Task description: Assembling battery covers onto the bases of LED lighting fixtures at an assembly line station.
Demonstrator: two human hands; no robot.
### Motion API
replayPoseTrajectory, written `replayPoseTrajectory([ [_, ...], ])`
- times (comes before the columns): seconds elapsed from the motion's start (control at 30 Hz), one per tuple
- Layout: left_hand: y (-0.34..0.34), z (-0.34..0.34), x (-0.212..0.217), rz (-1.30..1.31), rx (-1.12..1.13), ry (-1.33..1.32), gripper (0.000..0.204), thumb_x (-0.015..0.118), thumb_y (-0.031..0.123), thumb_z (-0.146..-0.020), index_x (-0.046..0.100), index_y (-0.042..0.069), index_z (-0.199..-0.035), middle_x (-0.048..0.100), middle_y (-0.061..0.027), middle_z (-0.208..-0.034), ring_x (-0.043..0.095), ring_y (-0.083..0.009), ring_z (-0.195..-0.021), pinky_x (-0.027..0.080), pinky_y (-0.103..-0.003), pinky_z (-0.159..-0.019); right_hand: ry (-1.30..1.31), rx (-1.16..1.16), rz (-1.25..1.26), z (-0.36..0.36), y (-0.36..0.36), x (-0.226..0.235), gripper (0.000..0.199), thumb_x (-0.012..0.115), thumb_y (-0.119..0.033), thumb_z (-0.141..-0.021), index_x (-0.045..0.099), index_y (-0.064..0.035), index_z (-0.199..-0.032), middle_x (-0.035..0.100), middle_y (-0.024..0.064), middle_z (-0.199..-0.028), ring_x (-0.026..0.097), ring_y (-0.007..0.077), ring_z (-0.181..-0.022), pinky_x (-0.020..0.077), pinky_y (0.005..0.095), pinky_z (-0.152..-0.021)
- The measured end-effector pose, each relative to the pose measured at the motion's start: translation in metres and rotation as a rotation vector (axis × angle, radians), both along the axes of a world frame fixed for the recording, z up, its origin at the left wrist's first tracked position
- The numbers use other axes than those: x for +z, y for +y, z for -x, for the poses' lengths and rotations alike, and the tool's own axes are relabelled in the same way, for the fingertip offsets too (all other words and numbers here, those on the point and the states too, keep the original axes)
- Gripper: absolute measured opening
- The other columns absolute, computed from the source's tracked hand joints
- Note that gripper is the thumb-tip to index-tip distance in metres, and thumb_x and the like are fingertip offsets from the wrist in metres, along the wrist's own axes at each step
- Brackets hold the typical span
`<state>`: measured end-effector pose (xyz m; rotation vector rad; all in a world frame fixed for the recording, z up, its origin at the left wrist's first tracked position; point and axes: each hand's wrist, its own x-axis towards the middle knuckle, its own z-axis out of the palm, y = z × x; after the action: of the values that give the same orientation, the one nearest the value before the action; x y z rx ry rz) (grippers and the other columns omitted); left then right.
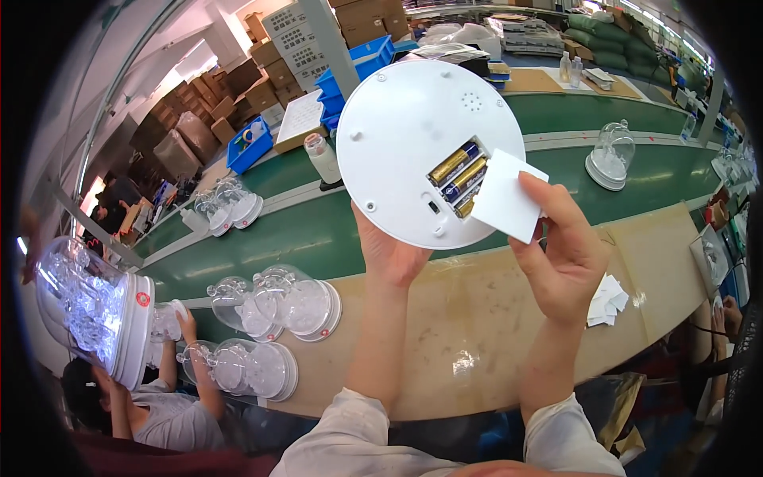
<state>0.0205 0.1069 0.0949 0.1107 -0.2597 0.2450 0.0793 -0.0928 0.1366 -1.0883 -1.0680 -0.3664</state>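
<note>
My left hand (387,253) grips a round white lamp base (389,127) from below, its underside turned toward me. In its open battery compartment lie several gold-and-dark batteries (455,172). A small slot, a cluster of round holes and several screw posts show on the same face. Between the thumb and fingers of my right hand (566,246) is a flat white battery cover (509,195), which overlaps the right side of the compartment. Whether the cover touches the base I cannot tell. Whatever is on the far side of the base is hidden.
Clear dome lamps (298,302) lie and stand at the left of the brown tabletop (469,318). A co-worker (175,413) at left holds up a lit dome lamp (119,318). White cards (608,300) lie at right. Behind runs a green conveyor (556,179) carrying another dome (610,155) and a bottle (321,157).
</note>
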Motion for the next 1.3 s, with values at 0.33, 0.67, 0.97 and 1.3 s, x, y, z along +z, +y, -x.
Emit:
replayPoseTrajectory([
  [0.33, -0.001, 0.008, 0.01, 0.0, -0.046, -0.053, 0.071, 0.062, 0.05, -0.091, 0.041, 0.01, -0.145, 0.042, -0.0099, -0.15, 0.042, -0.0292, -0.136, 0.037, -0.049, -0.112, -0.021, -0.118, -0.091, -0.002, -0.01, -0.006, 0.032, 0.066, -0.001, -0.091, 0.063, 0.0055, -0.123, 0.068, 0.0139, -0.108, 0.062, 0.0134, -0.08, 0.0503, 0.0201, -0.07],
  [0.67, -0.001, 0.013, 0.004, -0.076, 0.017, -0.048, 0.066, 0.061, 0.05, -0.092, 0.046, 0.011, -0.142, 0.048, -0.0079, -0.145, 0.046, -0.0272, -0.132, 0.039, -0.048, -0.111, -0.224, -0.213, -0.052, 0.007, -0.004, 0.015, 0.034, 0.076, 0.011, -0.067, 0.074, 0.0048, -0.101, 0.06, 0.006, -0.071, 0.049, 0.0153, -0.063, 0.0372, 0.0246, -0.056],
  [0.97, -0.007, 0.012, 0.01, -0.031, -0.134, -0.099, 0.07, 0.06, 0.057, -0.09, 0.046, 0.013, -0.142, 0.049, -0.0077, -0.143, 0.047, -0.027, -0.131, 0.042, -0.047, -0.108, -0.285, -0.277, -0.02, 0.004, -0.005, 0.017, 0.038, 0.076, 0.008, -0.062, 0.076, 0.0007, -0.1, 0.058, 0.0037, -0.069, 0.047, 0.0168, -0.067, 0.038, 0.0269, -0.059],
  [1.3, -0.002, 0.016, 0.008, -0.077, -0.095, -0.106, 0.077, 0.061, 0.06, -0.088, 0.041, 0.012, -0.145, 0.045, -0.0095, -0.146, 0.046, -0.0282, -0.132, 0.041, -0.048, -0.108, -0.223, -0.256, 0.073, 0.013, -0.003, 0.016, 0.041, 0.076, 0.007, -0.064, 0.076, -0.0027, -0.105, 0.052, 0.0014, -0.071, 0.045, 0.0168, -0.071, 0.0364, 0.0259, -0.061],
])
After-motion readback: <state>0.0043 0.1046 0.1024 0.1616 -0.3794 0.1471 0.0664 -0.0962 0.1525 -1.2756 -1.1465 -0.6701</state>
